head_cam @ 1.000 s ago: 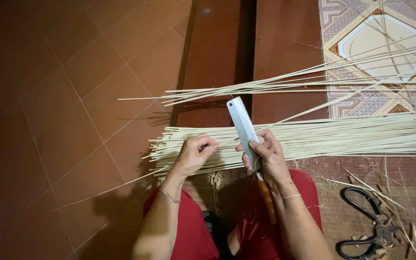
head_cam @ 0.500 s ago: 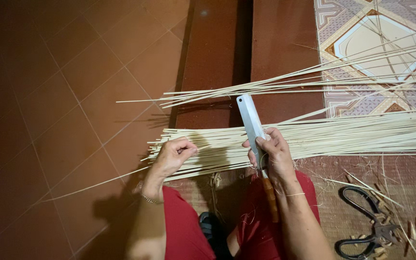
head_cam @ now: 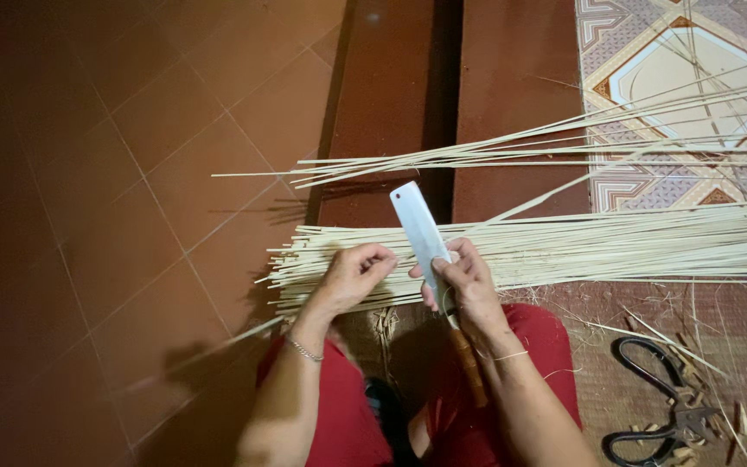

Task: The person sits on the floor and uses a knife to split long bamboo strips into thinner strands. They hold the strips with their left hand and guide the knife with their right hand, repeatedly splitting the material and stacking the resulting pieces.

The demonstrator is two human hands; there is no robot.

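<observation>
The left hand (head_cam: 352, 277) pinches the strips (head_cam: 564, 246) lying across the knees; the right hand (head_cam: 469, 281) is clamped around the knife (head_cam: 421, 233), blade flat over them. Best to keep the blade shallow, fingers behind the edge. Red floor tiles (head_cam: 131, 173), a patterned mat (head_cam: 650, 52), scissors (head_cam: 659, 402) at the right.

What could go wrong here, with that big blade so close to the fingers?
The left hand pinches the pale strips right beside the cleaver blade held in the right hand; a slip could cut the fingertips. The thin strips could also splinter into skin. Black scissors and offcuts lie on the mat by the person's right leg, easy to lean on.
</observation>
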